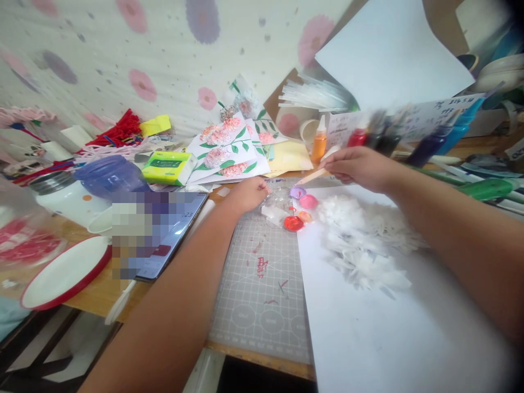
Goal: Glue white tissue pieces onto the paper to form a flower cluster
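Observation:
My right hand (354,166) is closed around a pale tan paintbrush (314,176), its tip pointing down at the purple paint well (297,192). Bristles are too blurred to make out. My left hand (252,195) has its fingers curled together at the left edge of a clear plastic palette (278,199). Pink paint (308,202), red paint (293,222) and orange paint (305,216) sit in other wells. Right of the palette, fluffy white petal-like pieces (360,240) lie bunched on a white paper sheet (368,338).
A grey cutting mat (262,295) lies under the palette. Paint bottles, including an orange one (320,141), stand behind my right hand. Flower pictures (223,150) and a green tissue pack (170,167) are at the back. A phone (176,234) and red-rimmed plate (67,275) are left.

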The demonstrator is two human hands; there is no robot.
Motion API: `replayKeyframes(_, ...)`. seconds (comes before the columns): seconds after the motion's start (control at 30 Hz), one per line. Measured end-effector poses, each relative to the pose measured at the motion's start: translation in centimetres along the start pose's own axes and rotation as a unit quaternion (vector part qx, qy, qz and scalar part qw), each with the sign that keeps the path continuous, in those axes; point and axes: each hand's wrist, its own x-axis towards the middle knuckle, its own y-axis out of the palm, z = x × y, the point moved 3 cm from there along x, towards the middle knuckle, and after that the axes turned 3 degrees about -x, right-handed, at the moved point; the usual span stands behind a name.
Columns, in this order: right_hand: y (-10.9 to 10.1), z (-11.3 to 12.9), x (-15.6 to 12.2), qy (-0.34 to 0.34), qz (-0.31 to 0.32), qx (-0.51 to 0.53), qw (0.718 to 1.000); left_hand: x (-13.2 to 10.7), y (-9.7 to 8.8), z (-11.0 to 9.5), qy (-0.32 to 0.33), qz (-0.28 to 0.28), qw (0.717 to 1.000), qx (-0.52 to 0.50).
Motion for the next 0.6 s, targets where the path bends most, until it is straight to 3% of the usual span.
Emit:
replayKeyframes(0.2, 0.48, 0.36, -0.5, 0.0, 0.045, -0.039, 0.998, 0.02, -0.04, -0.08, 0.003, 0.001, 1.0, 0.003)
replayKeyframes(0.43, 0.97, 0.74, -0.72, -0.016, 0.051, -0.166, 0.985, 0.09, 0.04, 0.13, 0.007, 0.001, 1.0, 0.003)
replayKeyframes(0.6, 0.99, 0.47, -0.52, -0.031, 0.063, -0.195, 0.978, 0.05, 0.01, 0.09, 0.005, 0.0, 1.0, 0.006)
